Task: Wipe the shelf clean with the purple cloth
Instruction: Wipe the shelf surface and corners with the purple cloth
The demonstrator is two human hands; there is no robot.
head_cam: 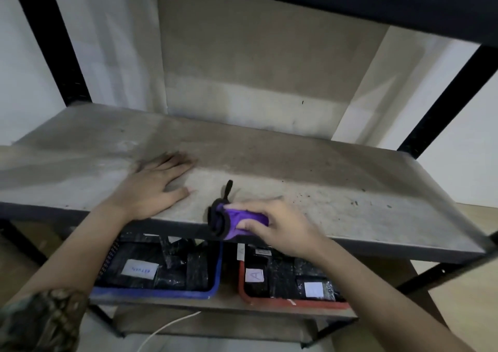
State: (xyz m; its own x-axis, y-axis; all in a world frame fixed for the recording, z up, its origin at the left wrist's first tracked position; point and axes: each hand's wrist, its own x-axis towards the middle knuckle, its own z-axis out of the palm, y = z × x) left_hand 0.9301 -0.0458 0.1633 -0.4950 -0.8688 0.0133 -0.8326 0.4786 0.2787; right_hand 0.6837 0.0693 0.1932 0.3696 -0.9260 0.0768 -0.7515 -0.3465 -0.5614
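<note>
Right hand (280, 225) closed round the purple cloth (242, 221), bunched into a tight roll with its black edging (218, 221) poking out at the left end, gripped right at the front lip of the shelf (296, 163) and half hanging over the edge. Left hand (156, 187) flat and open on the shelf top, fingers spread, holding nothing, just bracing. Dust lying grey across the board, with dark specks (355, 203) scattered toward the right and a paler smear near the left hand. Main risk from here: wiping with the cloth so tightly balled, leaving only a narrow strip of contact and streaks between passes. Another: sweeping forward off the lip and dropping the grit straight into the blue tray (215, 284) and the red tray (242, 284) of wrapped black packets directly below. Also possible: loose grip at the overhanging end, letting the cloth slip off the edge into those trays. Left palm likely picking up dust and printing it back on cleaned patches if shifted about. A thin black strand (228, 188) standing up beside the cloth, perhaps a hanging loop, though too blurred to be sure; liable to drag across the surface.
</note>
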